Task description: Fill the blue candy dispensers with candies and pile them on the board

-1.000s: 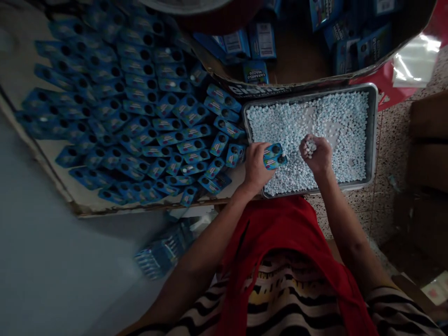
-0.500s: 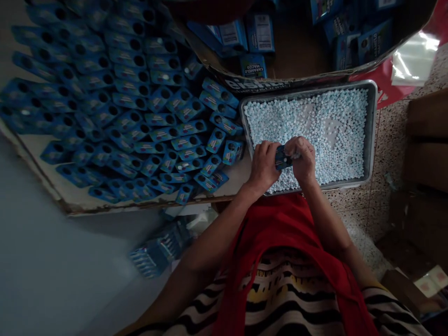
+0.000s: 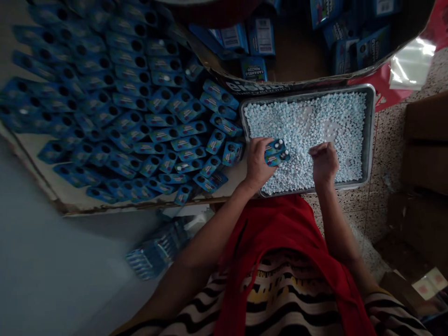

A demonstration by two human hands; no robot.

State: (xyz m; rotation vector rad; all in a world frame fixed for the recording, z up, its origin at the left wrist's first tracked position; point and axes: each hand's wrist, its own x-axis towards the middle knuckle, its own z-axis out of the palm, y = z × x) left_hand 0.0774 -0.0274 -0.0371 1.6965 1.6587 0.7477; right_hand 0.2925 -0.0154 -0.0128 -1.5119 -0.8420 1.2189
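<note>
My left hand (image 3: 259, 161) is closed around two small blue candy boxes (image 3: 275, 161) held side by side over the left part of the metal tray (image 3: 370, 135). White candies show at the round holes in their ends. To the right, over the same tray, my right hand (image 3: 325, 163) is apart from the boxes, with its fingers bent and drawn together; whether candies are inside it is hidden. Small white and pale blue round candies (image 3: 280, 116) cover most of the tray's bottom.
Many blue candy boxes with round holes (image 3: 191, 127) stand packed on the table (image 3: 238, 179) at left. Beyond the tray, a large carton (image 3: 297, 65) holds more blue boxes. Wrapped blue packs (image 3: 157, 249) lie below the table edge. Brown cartons (image 3: 425, 135) are at right.
My right hand has moved right, away from the box ends it was covering. My left hand has shifted slightly left with the two boxes, whose holes now show white candies.
</note>
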